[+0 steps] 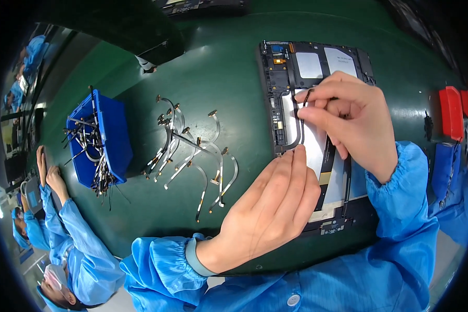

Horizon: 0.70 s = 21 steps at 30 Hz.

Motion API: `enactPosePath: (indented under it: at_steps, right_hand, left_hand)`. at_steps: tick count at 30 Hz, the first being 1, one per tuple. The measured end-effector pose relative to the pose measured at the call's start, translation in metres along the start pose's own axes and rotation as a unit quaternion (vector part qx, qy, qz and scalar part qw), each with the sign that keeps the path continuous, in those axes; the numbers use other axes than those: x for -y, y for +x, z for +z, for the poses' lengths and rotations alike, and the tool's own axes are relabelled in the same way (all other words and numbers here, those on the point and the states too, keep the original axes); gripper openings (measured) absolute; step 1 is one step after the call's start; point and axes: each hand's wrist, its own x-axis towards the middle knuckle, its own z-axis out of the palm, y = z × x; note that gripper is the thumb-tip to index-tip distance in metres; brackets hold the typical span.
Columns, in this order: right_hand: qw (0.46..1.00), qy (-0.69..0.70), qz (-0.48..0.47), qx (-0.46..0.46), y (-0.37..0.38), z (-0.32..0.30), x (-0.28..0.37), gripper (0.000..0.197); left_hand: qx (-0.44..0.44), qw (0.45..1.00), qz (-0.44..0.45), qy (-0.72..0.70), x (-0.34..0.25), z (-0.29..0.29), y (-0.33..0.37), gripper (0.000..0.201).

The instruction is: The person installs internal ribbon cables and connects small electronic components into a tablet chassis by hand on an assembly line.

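Observation:
An opened flat electronic device (pixel 278 78), black-framed with silver panels and small circuit parts, lies in front of me. My right hand (pixel 366 117) pinches the upper part of a thin black flat cable (pixel 302 127) between thumb and index finger, just above the device's left side. Lower down, my left hand (pixel 268 203) has its fingers pressed together, their tips at the lower end of this cable, against the device. Exactly how those tips grip is partly hidden.
Several loose flat ribbon cables (pixel 221 174) lie left of the device on the green table (pixel 244 78). Beyond them stands a blue bin (pixel 118 138) overflowing with cables. A red bin (pixel 451 112) and another blue bin (pixel 443 169) sit at right. A masked co-worker (pixel 86 244) is at left.

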Motion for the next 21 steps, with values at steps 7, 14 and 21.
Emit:
enactPosePath:
  at_steps: [7, 14, 21]
  right_hand:
    - [0.993, -0.062, -0.087, -0.043, 0.004, 0.002, -0.01, 0.011]
    - [0.99, -0.078, -0.111, -0.032, 0.005, 0.001, -0.01, 0.012]
    - [0.988, -0.091, -0.123, -0.016, 0.002, 0.0, -0.015, 0.011]
  left_hand:
    - [0.016, 1.0, -0.006, 0.001, -0.003, -0.001, 0.003, 0.023]
    - [0.012, 1.0, 0.013, 0.004, 0.002, 0.004, 0.002, 0.02]
    - [-0.014, 0.999, 0.015, 0.028, 0.003, 0.01, 0.001, 0.015]
